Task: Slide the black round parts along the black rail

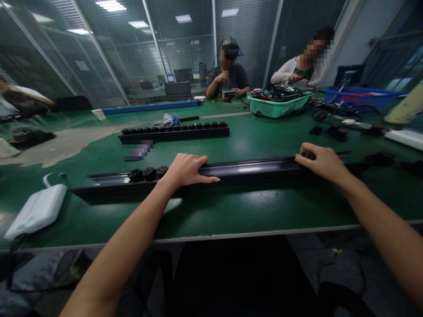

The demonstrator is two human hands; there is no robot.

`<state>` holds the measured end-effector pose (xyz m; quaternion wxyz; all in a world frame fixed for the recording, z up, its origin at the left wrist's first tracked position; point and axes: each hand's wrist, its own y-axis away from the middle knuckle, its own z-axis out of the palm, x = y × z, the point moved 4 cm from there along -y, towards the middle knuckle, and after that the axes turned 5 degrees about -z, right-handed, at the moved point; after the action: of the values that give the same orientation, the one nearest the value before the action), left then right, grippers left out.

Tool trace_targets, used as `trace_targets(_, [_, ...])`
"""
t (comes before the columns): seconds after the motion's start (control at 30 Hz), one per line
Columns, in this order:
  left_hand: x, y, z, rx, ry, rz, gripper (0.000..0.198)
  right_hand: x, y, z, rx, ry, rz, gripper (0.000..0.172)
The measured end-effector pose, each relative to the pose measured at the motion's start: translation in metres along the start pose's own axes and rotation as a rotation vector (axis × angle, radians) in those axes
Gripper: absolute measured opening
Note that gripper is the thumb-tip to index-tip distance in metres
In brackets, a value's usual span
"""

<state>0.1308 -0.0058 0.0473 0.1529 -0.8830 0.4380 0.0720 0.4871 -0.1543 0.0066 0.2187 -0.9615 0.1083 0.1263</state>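
Note:
A long black channel [247,168] lies across the green table [231,215] in front of me. Several round black parts [148,173] sit inside it near its left end. My left hand [187,169] grips the channel just right of those parts, thumb along the near side and fingers over the far side. Toward the channel's right end, my right hand [317,159] is closed in a pinch around a small dark part [308,155] at the channel; the hand partly hides it.
Farther back lies a second black channel [178,134] filled with round parts, beside a phone [140,150]. A white device [38,209] is at the left. A green basket [276,107] of cables and a blue tray [360,97] stand at the back right. Several people sit around the table.

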Motion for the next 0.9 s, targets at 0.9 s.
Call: trace_targets(0.9, [-0.0003, -0.0003, 0.0012, 0.013, -0.007, 0.002, 0.078, 0.0056, 0.0015, -0.0011, 0.032, 0.109, 0.049, 0.027])
